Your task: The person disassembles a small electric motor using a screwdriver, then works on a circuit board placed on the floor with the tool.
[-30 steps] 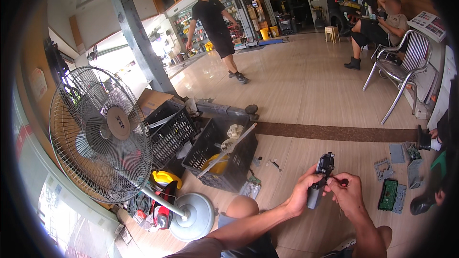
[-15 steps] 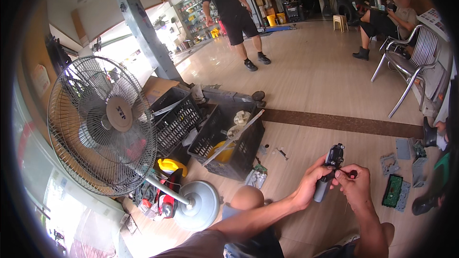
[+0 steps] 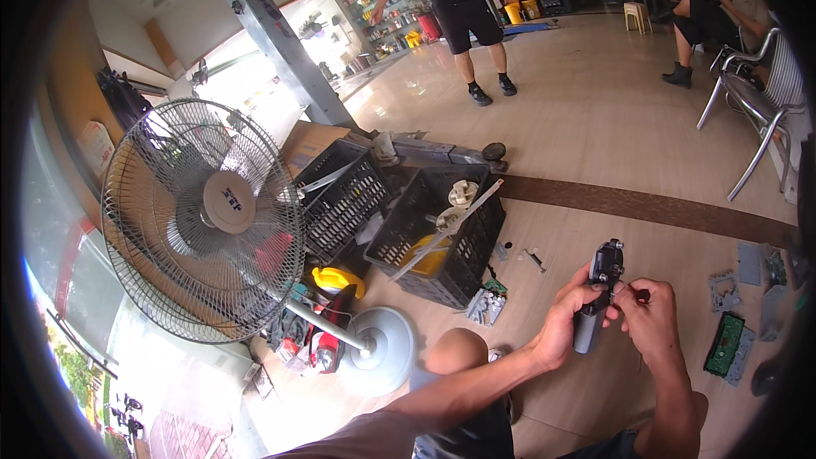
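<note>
In front of my knees, my left hand is wrapped round a long black and grey device. The device stands tilted, with a smooth grey lower end and small metal fittings at its black top. My right hand is closed in a pinch against the device's right side. A small dark part shows by its fingers; what exactly they grip is hidden. To the right on the floor lies a green circuit board beside grey metal pieces.
Black plastic crates with a long strip across one stand ahead left. A grey-based pedestal fan rises at the left. Small loose parts lie beyond my hands. A person stands farther off; another sits near a metal chair.
The whole view has shifted, so the scene sits farther right. The standing person has stepped closer and moved an arm outward. My hands keep nearly the same hold on the device.
</note>
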Demonstrator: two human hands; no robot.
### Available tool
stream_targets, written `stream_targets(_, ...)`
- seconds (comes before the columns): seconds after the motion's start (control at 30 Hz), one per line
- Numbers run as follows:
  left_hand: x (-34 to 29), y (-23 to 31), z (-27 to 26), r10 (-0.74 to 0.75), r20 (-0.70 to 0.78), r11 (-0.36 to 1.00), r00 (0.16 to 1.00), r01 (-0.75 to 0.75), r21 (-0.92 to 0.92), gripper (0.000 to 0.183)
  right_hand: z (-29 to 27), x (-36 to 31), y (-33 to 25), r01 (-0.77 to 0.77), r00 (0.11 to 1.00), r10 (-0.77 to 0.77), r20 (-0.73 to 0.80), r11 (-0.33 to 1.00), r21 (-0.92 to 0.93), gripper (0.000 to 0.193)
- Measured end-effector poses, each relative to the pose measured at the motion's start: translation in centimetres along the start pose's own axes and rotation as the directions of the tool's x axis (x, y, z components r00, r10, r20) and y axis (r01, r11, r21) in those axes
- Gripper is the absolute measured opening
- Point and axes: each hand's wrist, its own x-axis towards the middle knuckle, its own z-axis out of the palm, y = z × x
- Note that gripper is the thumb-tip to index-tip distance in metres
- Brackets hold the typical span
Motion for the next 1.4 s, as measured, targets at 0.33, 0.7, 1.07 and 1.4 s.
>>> stream_targets(0.33, -0.2, 0.1, -0.4, 0.047, 0.001, 0.997, 0.999, -0.047, 0.053, 0.05, 0.0, 0.7, 0.9, 0.048, 0.993, -0.061, 0.103, 0.991, 0.125, 0.01)
stream_targets(0.7, -0.7, 0.9, 0.9, 0.033, 0.06, 0.998, 0.998, -0.036, 0.055, 0.055, -0.2, -1.4, 0.4, 0.077, 0.997, -0.074, -0.029, 0.991, 0.112, 0.025)
stream_targets(1.07, -0.6, 0.0, 1.5, 0.003, 0.068, 0.995, 0.998, -0.01, 0.097, 0.048, -1.4, -2.5, 1.0, 0.092, 0.994, -0.101, 0.049, 0.984, 0.152, 0.012)
stream_targets(1.4, -0.7, -0.7, 2.2, -0.019, 0.095, 0.997, 0.995, 0.012, 0.075, 0.048, -1.8, -3.6, 1.6, 0.095, 0.995, -0.09, -0.051, 0.99, 0.101, 0.024)
